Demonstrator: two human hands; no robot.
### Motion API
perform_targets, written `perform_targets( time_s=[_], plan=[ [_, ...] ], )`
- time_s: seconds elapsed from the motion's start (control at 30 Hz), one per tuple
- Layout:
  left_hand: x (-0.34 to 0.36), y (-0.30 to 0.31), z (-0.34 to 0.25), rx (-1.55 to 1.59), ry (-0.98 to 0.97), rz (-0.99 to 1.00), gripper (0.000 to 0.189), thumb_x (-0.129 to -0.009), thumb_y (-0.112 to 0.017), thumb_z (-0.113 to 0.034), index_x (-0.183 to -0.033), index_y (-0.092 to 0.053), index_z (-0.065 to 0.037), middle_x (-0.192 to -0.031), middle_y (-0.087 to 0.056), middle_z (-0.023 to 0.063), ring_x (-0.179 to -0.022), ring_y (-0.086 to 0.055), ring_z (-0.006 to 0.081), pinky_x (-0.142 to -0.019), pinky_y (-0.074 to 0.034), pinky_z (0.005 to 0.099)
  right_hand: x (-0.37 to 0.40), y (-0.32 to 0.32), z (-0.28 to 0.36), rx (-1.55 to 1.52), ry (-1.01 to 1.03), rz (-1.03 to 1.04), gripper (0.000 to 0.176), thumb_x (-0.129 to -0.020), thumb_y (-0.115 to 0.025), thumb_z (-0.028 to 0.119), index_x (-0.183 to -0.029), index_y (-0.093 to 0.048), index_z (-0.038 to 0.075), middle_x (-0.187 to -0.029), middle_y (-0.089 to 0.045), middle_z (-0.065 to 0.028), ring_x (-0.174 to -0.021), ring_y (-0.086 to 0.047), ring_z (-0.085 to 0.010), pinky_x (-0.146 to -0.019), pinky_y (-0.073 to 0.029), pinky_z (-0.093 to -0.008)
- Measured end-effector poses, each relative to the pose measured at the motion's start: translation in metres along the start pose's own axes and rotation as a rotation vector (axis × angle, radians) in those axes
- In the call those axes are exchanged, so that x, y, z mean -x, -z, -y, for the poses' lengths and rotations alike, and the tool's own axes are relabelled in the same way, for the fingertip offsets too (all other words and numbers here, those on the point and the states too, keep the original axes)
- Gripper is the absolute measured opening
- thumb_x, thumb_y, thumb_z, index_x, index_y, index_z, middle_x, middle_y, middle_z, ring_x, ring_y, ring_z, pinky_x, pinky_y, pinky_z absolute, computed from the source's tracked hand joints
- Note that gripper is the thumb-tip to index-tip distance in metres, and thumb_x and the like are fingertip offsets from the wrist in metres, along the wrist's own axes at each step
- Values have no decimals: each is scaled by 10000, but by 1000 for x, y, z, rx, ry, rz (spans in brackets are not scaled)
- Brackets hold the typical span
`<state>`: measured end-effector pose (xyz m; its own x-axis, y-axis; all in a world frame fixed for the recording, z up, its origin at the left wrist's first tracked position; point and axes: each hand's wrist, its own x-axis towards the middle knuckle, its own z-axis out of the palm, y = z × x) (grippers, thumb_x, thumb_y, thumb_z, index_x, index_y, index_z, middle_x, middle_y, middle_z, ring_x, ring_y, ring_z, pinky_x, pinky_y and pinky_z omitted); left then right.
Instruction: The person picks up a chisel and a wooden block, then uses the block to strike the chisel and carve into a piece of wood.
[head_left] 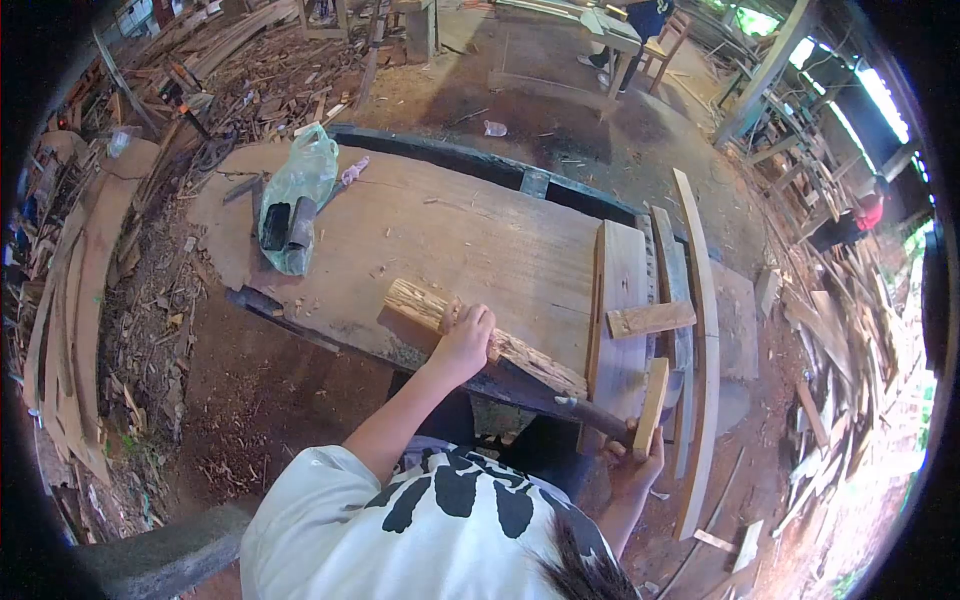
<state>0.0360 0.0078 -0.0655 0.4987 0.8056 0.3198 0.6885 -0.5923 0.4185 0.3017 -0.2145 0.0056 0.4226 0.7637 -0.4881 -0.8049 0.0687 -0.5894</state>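
My left hand is closed over the middle of a rough, pale wood strip, which lies slantwise near the close edge of the wide wooden bench board. Lower right, my right hand is closed at the end of a dark, long, narrow tool. The tool's other end, with a light spot on it, is close to the strip's right end. I cannot tell the tool's kind. A short wood block rises right at my right fingers. Another short block lies across the planks beyond it.
A clear green plastic bag with dark items sits on the board's left. A thick plank and a long batten run along the right. Scrap wood is heaped on the far right. A person is near a far table.
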Motion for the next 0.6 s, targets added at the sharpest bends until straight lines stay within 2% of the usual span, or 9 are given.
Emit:
perform_targets(
  time_s=[0.07, 0.13, 0.17, 0.23, 0.33, 0.4, 0.47, 0.53, 0.6],
  plan=[
    [0, -6, -1, -6, 20, -46, 201, -815, -572, -102, -1008, -531, -64, -1046, -518, 106, -1098, -492, 283, -1071, -263, 510, 2, 3, 2, -5, -41, 50, 400, -1016, -375, 474, -1077, -558, 124, -951, -592, -31, -563, -472, -177, -465, -345, -304],
    [-3, -7, -2, 18, 77, -81, 185, -787, -573, -36, -951, -488, -43, -989, -494, 151, -1003, -488, 339, -956, -330, 466, 2, 3, 1, 18, -19, 31, 396, -1016, -378, 472, -1074, -562, 125, -947, -594, -31, -562, -472, -178, -465, -347, -304],
    [-5, -6, 0, 16, 79, -80, 185, -787, -573, -36, -951, -488, -43, -989, -494, 151, -1003, -488, 339, -956, -330, 466, 1, 2, 1, 41, 5, 13, 393, -1016, -381, 469, -1072, -566, 127, -943, -596, -31, -561, -472, -179, -465, -350, -304],
    [-10, -5, 4, 209, 234, -145, 160, -798, -539, 2, -937, -475, -45, -941, -494, 152, -956, -494, 350, -926, -359, 436, 4, -2, 0, 52, -3, -34, 390, -1016, -382, 467, -1072, -564, 127, -940, -595, -30, -559, -472, -178, -464, -354, -306],
    [-5, 1, 8, 290, 179, -136, 164, -827, -530, 22, -978, -488, -27, -940, -524, 160, -941, -510, 363, -885, -390, 434, 2, 5, 1, 56, -16, -33, 389, -1016, -383, 467, -1076, -560, 126, -943, -588, -27, -560, -476, -176, -463, -363, -306],
    [1, 5, 12, 347, 128, -134, 164, -841, -555, 4, -997, -514, -25, -969, -542, 160, -967, -517, 362, -898, -399, 440, 1, 6, 0, 44, -27, 13, 390, -1016, -383, 468, -1078, -558, 125, -948, -583, -25, -564, -479, -175, -464, -368, -304],
    [7, 9, 12, 406, 75, -130, 167, -854, -581, -14, -1016, -539, -23, -998, -561, 160, -992, -524, 362, -910, -408, 446, 2, -2, 0, 65, -10, -43, 447, -994, -394, 510, -999, -574, 101, -892, -589, -28, -560, -446, -180, -478, -330, -308],
    [10, 23, 3, 372, -27, -106, 167, -842, -655, -63, -999, -604, -39, -1017, -609, 144, -1054, -556, 353, -979, -408, 464, 1, -1, 0, 67, -9, -54, 446, -995, -392, 509, -1002, -574, 102, -892, -588, -27, -561, -444, -181, -479, -324, -308],
    [14, 17, 6, 381, -20, -131, 159, -820, -675, -74, -961, -606, -47, -1016, -625, 131, -1068, -568, 337, -1031, -382, 470, 1, 0, 1, 71, -6, -64, 445, -995, -390, 507, -1005, -575, 103, -893, -588, -27, -562, -441, -183, -479, -318, -307]
  ],
)
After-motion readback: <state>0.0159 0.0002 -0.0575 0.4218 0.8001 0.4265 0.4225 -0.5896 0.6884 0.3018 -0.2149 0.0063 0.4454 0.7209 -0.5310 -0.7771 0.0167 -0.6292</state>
